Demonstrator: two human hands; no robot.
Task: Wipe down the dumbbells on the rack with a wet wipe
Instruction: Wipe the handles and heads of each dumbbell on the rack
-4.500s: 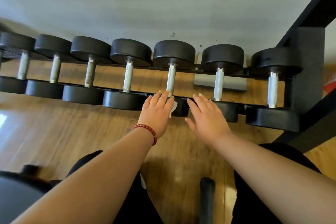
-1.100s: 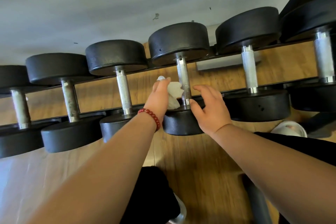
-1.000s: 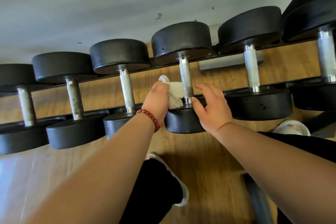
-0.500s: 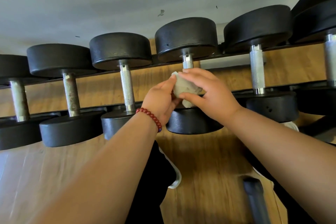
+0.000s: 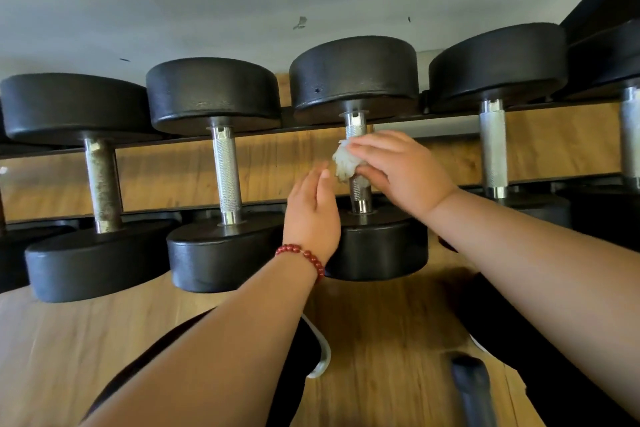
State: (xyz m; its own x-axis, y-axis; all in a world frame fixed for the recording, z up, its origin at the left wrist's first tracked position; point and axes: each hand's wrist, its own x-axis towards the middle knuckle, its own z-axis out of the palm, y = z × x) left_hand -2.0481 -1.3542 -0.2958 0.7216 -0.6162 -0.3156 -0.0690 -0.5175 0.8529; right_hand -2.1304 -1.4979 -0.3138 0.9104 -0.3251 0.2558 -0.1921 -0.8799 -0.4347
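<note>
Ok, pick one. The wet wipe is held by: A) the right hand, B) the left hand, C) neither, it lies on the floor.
A: the right hand pinches the wet wipe at the dumbbell handle; the left hand is open beside it, holding nothing.

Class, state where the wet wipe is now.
Head view, near centre: the wet wipe is held by the right hand against the centre dumbbell handle, with the left hand open beside it.

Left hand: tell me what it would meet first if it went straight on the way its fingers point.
The open left hand points up and slightly right, so it would likely meet the crumpled white wet wipe first, which the right hand grips around the knurled steel dumbbell handle. Depth is unclear.
</note>
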